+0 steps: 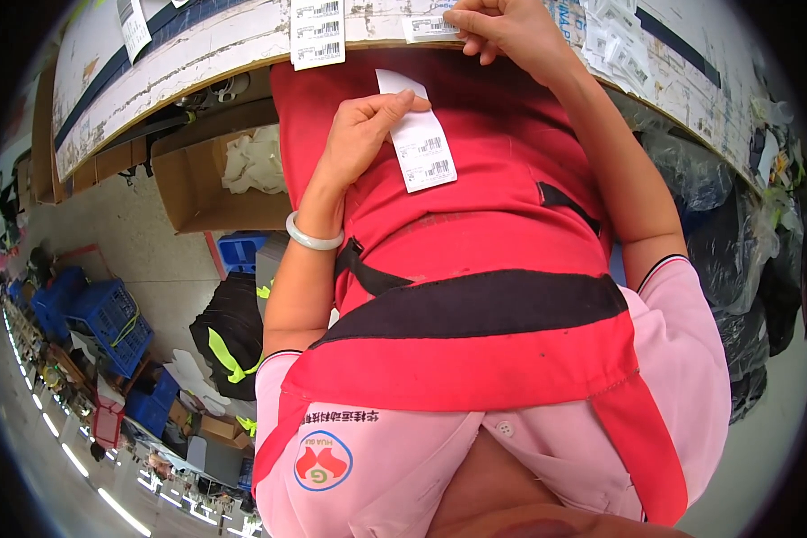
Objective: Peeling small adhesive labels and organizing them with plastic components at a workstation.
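My left hand (360,134) is closed, pinching a white strip of barcode labels (419,152) between thumb and fingers. The strip hangs in front of the red apron (475,233), just below the table edge. At the table's front edge, my right hand (514,38) has thumb and forefinger pressed together at the right end of a small barcode label (429,29). Another strip of barcode labels (317,32) lies to the left of that label and reaches over the edge.
The worn white table (215,45) carries a pile of labels (614,40) at right and a label strip (134,31) at left. Below it stands a cardboard box (184,193) with pale material inside. Clear plastic bags (717,224) fill the right side; blue crates (117,323) stand left.
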Available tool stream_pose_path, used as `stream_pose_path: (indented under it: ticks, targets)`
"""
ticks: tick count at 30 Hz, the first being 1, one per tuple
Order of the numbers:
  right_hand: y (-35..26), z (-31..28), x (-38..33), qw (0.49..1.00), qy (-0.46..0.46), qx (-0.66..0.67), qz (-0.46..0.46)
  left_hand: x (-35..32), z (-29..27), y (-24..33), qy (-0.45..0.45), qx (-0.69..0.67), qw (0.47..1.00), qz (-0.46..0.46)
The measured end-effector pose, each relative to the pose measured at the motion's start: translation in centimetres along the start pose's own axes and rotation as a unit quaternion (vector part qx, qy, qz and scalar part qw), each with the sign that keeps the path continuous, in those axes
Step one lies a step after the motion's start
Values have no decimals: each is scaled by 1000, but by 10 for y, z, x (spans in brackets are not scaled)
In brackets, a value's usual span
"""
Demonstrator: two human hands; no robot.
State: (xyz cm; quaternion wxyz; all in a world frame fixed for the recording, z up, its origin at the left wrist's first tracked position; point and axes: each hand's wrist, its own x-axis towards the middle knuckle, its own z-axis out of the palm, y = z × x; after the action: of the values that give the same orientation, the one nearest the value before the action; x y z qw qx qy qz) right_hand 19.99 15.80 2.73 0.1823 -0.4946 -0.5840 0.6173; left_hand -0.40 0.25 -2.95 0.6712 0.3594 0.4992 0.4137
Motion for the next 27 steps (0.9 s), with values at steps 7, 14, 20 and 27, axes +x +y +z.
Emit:
stream_pose_path:
  ticks: [7,14,20,27]
  targets:
    - [2,3,3,1000,-2,5,-1,-1,-1,2,3,14,1000,-7]
    - [3,3,5,1000,-2,-14,-2,-1,0,1,6,18,1000,-6]
    - [4,3,6,1000,-4,-15,-6,-1,-1,1,3,12,1000,-15]
    - [4,3,7,1000,-3,-23,-8,-2,-1,2,3,19,1000,-11]
